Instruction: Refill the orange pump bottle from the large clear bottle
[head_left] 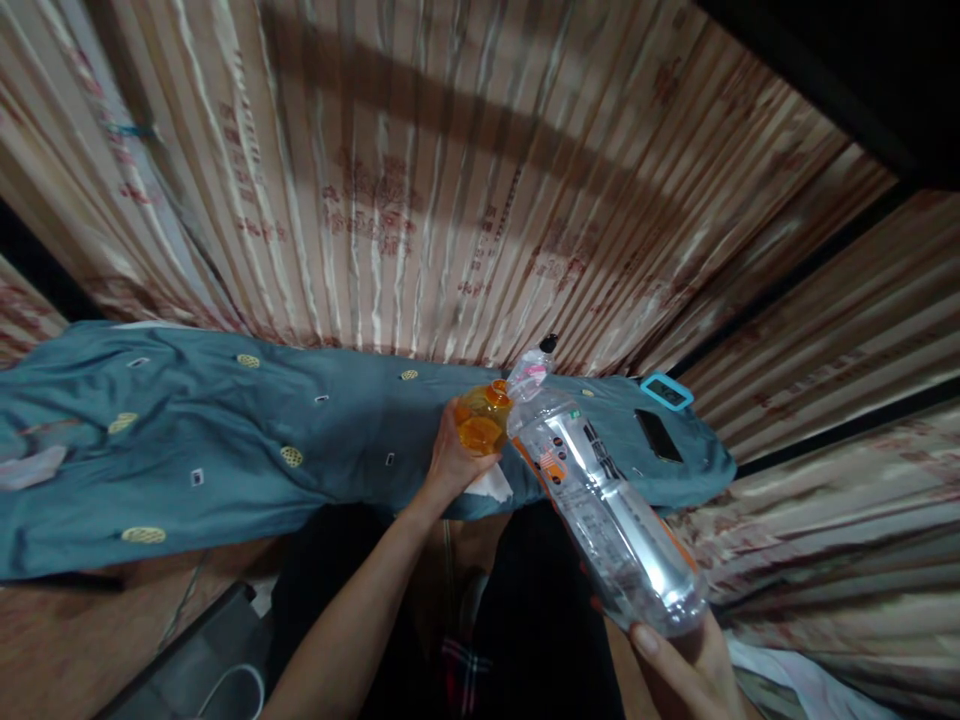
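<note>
My left hand [450, 462] is closed round a small orange bottle [482, 420], with a crumpled white tissue [491, 485] under the palm. My right hand [686, 670] grips the base of a large clear plastic bottle [607, 500] with an orange-and-white label. The big bottle is tilted, and its mouth end [534, 372] leans over the top of the orange bottle. Both are held above the edge of a blue-green bedcover [225, 450].
A dark phone [658, 435] and a small device with a turquoise rim [667, 392] lie on the bedcover at the right. Striped beige curtains [450, 180] hang behind and to the right. A dark object [202, 660] stands low on the floor at the left.
</note>
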